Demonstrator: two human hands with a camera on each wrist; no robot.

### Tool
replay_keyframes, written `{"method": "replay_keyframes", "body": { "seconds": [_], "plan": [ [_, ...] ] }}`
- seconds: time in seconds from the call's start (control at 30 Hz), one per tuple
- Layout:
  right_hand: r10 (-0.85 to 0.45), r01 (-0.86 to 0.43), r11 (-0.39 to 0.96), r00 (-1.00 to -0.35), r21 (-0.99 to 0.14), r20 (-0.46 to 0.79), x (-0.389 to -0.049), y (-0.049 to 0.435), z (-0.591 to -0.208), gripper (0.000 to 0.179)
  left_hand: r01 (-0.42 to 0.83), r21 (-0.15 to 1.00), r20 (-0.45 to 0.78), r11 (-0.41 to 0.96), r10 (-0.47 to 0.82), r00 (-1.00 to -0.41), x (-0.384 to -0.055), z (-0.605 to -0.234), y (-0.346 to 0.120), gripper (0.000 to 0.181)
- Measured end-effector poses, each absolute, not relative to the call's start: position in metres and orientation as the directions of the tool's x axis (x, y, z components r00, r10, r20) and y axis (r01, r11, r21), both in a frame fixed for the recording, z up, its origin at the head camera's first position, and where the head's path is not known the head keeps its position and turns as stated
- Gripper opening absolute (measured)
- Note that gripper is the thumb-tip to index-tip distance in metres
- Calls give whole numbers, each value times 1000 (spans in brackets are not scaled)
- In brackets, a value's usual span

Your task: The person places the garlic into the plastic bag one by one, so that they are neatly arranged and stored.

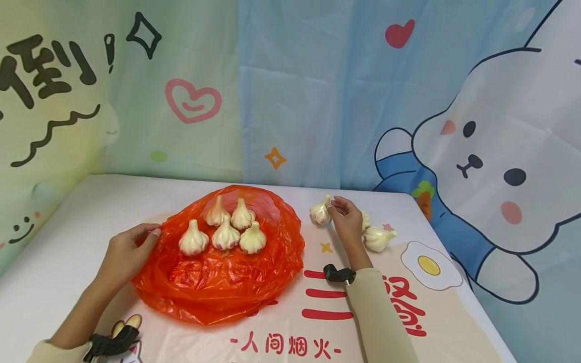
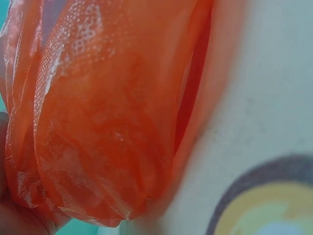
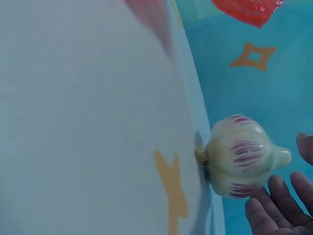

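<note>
A red plastic bag lies spread open on the table, with several garlic bulbs standing in it, stems up. At the bag's left side my left hand pinches its rim between thumb and fingers; the left wrist view shows the crinkled red film close up. To the right of the bag, a single garlic bulb with purple streaks stands upright on the table. My right hand is beside this bulb, its fingers loosely bent and spread around the stem without closing on it.
Two more garlic bulbs sit to the right of my right wrist: one lies on its side, the other is partly hidden. A printed mat covers the table's front. Behind the table hangs a cartoon curtain.
</note>
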State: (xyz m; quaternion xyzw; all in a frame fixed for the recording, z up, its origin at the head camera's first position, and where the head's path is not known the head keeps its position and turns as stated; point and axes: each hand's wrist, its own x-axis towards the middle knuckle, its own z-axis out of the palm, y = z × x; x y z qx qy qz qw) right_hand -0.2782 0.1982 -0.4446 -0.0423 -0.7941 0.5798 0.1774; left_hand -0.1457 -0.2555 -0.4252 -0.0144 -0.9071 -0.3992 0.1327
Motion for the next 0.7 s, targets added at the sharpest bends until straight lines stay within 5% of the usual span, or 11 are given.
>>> {"method": "replay_keyframes", "body": {
  "seconds": [0.7],
  "plan": [
    [172, -35, 361, -980, -932, 103, -285, 193, -451, 53, 138, 715, 263, 686, -81, -961, -148, -427, -256, 36]
  ]
}}
